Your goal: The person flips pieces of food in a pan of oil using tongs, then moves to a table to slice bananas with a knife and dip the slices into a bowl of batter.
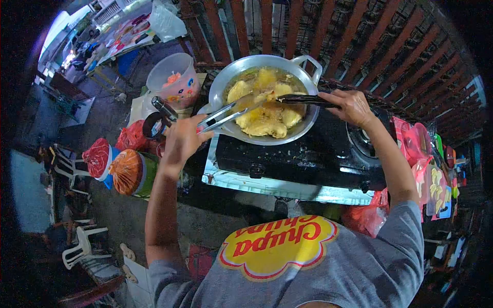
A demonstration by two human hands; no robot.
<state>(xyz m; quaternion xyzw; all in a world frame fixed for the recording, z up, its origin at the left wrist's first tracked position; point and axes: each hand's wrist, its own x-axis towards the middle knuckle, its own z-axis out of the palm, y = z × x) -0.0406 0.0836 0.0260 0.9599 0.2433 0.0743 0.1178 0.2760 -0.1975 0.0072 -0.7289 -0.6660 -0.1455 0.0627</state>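
A silver two-handled pan (222, 77) on the black stove holds bubbling oil and several yellow battered pieces (264, 128). My left hand (182, 139), left of the pan, is closed around metal tongs (221, 117) whose arms reach over the oil. From the right, my right hand (352, 108) grips a long black utensil (308, 100), its tip at a piece near the pan's middle. That tip meets the tongs' ends there; I cannot make out its exact shape. Both hands stay outside the rim.
The black gas stove (303, 159) has a second burner (362, 141) at right. A clear tub (172, 82) stands left of the pan, above tied bags and containers (128, 172). Yellow slices (437, 187) lie on a board at far right. Wooden slats (328, 36) rise behind.
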